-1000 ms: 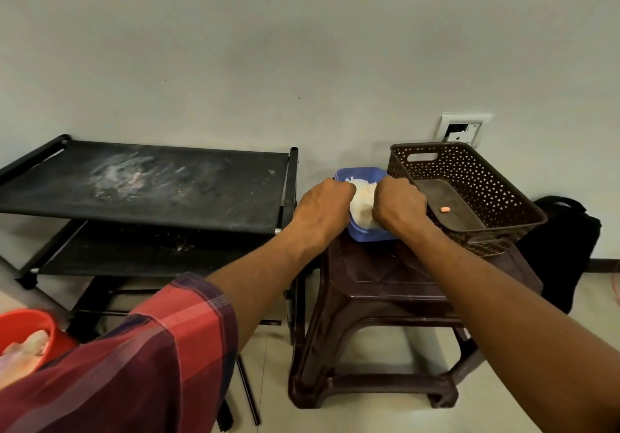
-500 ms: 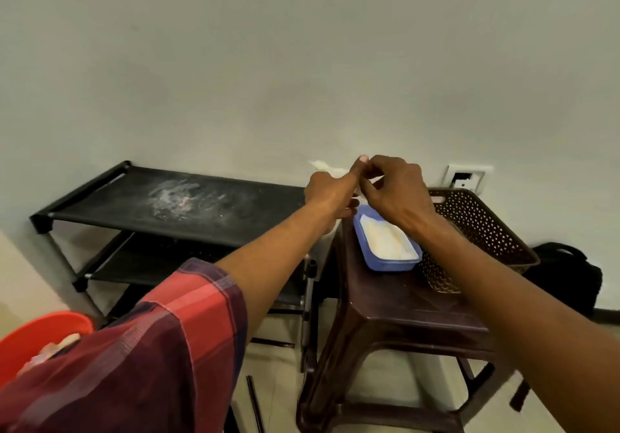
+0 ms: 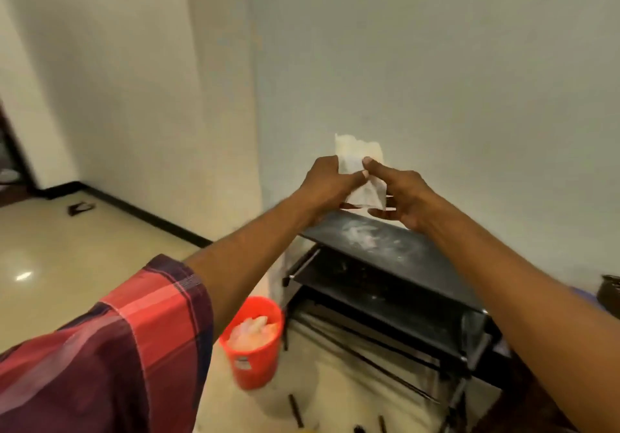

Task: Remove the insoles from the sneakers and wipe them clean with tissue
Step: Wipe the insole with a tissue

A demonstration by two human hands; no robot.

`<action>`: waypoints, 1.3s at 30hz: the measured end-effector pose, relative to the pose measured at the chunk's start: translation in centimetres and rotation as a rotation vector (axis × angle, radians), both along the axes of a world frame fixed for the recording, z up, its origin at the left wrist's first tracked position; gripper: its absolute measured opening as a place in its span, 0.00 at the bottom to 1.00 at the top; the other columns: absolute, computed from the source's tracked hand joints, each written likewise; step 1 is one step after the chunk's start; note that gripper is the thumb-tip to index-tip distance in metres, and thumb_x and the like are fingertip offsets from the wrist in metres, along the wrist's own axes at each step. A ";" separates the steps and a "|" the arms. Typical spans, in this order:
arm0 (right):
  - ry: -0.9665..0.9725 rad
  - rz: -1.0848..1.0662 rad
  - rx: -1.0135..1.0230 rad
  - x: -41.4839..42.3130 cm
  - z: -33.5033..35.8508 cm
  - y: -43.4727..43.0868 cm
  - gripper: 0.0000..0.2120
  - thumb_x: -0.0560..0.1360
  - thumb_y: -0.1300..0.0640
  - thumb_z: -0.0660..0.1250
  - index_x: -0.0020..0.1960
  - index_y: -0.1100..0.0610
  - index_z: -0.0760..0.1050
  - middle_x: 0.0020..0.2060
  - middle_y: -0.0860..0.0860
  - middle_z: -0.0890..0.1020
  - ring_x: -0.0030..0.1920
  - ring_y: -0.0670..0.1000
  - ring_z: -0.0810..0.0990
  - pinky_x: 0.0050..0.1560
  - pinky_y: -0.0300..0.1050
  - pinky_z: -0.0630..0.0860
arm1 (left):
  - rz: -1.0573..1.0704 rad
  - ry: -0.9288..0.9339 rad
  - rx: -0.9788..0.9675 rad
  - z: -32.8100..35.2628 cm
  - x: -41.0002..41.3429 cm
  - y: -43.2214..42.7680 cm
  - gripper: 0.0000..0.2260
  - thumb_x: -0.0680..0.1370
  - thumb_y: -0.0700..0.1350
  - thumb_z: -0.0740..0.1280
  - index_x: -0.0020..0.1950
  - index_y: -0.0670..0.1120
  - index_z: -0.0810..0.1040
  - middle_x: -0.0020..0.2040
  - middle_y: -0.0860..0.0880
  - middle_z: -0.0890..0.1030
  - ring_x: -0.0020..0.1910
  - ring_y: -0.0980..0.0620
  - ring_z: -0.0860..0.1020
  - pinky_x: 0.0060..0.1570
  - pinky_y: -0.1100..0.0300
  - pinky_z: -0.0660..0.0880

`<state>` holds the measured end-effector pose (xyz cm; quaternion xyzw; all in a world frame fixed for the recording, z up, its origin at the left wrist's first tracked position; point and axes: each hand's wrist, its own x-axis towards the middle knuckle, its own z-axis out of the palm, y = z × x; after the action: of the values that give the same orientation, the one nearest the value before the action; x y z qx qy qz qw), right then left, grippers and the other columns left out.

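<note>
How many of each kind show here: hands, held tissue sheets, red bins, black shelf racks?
Hands: 2 (left hand, right hand)
Held tissue sheet: 1
Red bin: 1
Black shelf rack: 1
Total: 5

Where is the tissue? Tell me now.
In the head view the tissue is held up mid-frame, pinched between the left hand and right hand, just above the black rack, with the wall behind.
</note>
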<state>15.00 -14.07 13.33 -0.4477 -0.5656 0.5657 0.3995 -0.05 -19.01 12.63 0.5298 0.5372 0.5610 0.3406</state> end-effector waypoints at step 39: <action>-0.934 0.660 -0.197 -35.1 -66.8 -12.0 0.06 0.71 0.62 0.71 0.48 0.61 0.82 0.46 0.55 0.83 0.44 0.54 0.79 0.40 0.40 0.71 | 0.821 -0.182 -1.285 -74.2 -26.7 -20.8 0.15 0.72 0.50 0.74 0.43 0.37 0.83 0.44 0.39 0.85 0.46 0.40 0.84 0.39 0.58 0.73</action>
<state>-20.13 -26.03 -53.45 -0.4848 -0.7362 0.4530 -0.1335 -26.75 -39.81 -61.60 -0.0625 0.8813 0.2614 0.3887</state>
